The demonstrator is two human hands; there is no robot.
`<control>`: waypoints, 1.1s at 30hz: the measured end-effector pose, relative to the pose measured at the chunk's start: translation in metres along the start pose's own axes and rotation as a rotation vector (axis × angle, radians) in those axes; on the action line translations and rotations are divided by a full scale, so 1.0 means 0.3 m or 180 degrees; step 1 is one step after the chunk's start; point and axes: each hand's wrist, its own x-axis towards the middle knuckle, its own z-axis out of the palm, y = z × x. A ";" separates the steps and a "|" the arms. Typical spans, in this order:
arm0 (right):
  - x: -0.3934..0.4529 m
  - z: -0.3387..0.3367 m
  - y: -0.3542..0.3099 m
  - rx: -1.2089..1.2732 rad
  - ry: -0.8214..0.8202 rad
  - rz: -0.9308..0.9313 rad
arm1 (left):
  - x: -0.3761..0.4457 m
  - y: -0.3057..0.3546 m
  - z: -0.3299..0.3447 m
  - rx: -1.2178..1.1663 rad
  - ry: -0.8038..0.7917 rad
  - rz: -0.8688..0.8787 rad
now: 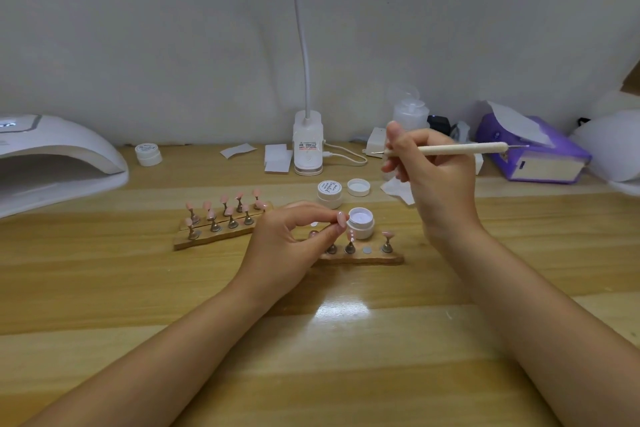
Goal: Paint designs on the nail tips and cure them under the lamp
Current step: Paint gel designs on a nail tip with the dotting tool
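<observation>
Ahead I see a wooden table (104,288), with the white curing lamp (59,159) at far left, cut off by the frame edge. Two wooden holders of pink nail tips follow: the far holder (214,232) and the near holder (363,257). My right hand (436,177) grips a dotting pen (460,148) raised above the table. My left hand (287,239) pinches one nail tip (342,218) beside the open gel pot (361,222). I judge a nudge could tip the pot. Any design on the tips is too small to see.
</observation>
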 end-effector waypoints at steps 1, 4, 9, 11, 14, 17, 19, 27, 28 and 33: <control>-0.006 0.005 -0.009 0.0058 -0.0037 0.0009 | 0.001 0.000 0.000 -0.0015 -0.0013 0.0002; -0.043 0.024 -0.010 0.0115 -0.0219 0.0102 | 0.001 -0.002 0.000 -0.0023 -0.0020 0.0071; -0.095 0.045 0.005 0.0037 -0.0351 0.0347 | 0.001 -0.003 0.004 0.0017 -0.0030 0.0183; -0.102 0.050 -0.001 0.0016 -0.0419 0.0359 | 0.000 -0.003 0.005 0.0002 -0.0012 0.0235; -0.111 0.054 0.000 -0.0021 -0.0440 0.0341 | 0.000 -0.003 0.004 -0.0071 -0.0024 0.0271; -0.117 0.056 0.004 -0.0111 -0.0347 0.0336 | 0.001 -0.004 0.004 -0.0115 -0.0026 0.0333; -0.119 0.059 0.004 -0.0149 -0.0291 0.0344 | 0.001 -0.007 0.004 -0.0121 -0.0011 0.0348; -0.124 0.059 0.010 -0.0178 -0.0296 0.0334 | 0.001 -0.017 0.004 -0.0031 0.0001 0.0365; -0.125 0.058 0.012 -0.0172 -0.0316 0.0318 | 0.001 -0.017 0.004 -0.0032 0.0001 0.0362; -0.126 0.059 0.016 -0.0130 -0.0378 0.0287 | 0.000 -0.014 0.004 -0.0054 -0.0019 0.0373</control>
